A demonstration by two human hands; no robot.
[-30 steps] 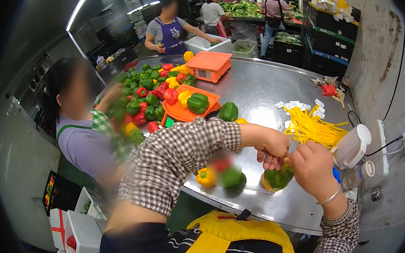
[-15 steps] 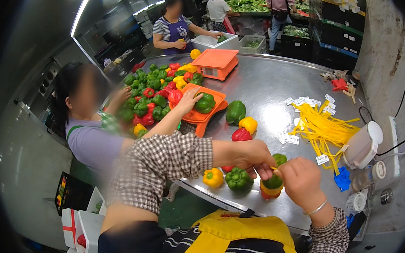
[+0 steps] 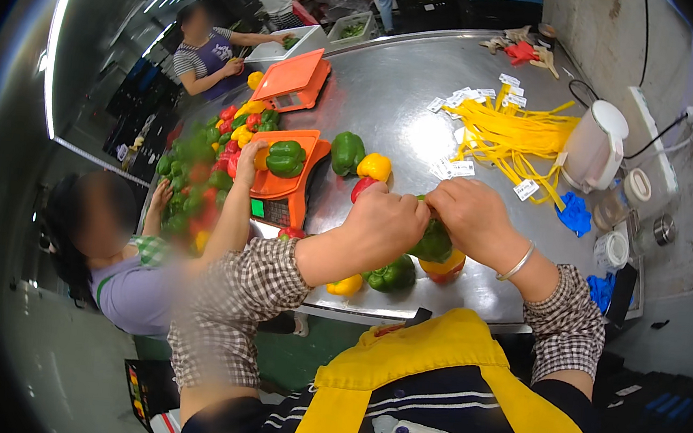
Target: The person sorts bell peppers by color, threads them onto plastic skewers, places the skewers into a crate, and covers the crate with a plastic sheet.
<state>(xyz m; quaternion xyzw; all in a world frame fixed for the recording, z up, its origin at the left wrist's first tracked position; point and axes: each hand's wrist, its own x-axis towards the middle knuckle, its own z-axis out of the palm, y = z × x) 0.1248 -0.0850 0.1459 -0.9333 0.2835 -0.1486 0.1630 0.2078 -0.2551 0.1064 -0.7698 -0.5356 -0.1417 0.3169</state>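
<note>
My left hand (image 3: pixel 388 226) and my right hand (image 3: pixel 473 225) are both closed, knuckles up, close together over a green bell pepper (image 3: pixel 432 244). Whatever their fingertips pinch is hidden. Directly below that pepper are a yellow bell pepper (image 3: pixel 443 266) and a bit of red. Left of these, another green bell pepper (image 3: pixel 391 275) and a yellow one (image 3: pixel 346 285) rest near the table edge, partly behind my left forearm. Beyond my left hand stand a red pepper (image 3: pixel 362 187), a yellow pepper (image 3: pixel 376 167) and a large green pepper (image 3: pixel 347 153).
An orange scale (image 3: pixel 308 183) bears a green pepper under a co-worker's hand (image 3: pixel 247 162); another orange scale (image 3: pixel 292 80) stands behind. Peppers are heaped at left. Yellow tagged straps (image 3: pixel 512 132), a pitcher (image 3: pixel 596 147), jars and blue gloves (image 3: pixel 574 214) lie right on the metal table (image 3: pixel 406 75).
The view has swung so the table sits further left and higher. My hands have come up over the green pepper, both now in fists. The yellow strip seen between my fingers is hidden.
</note>
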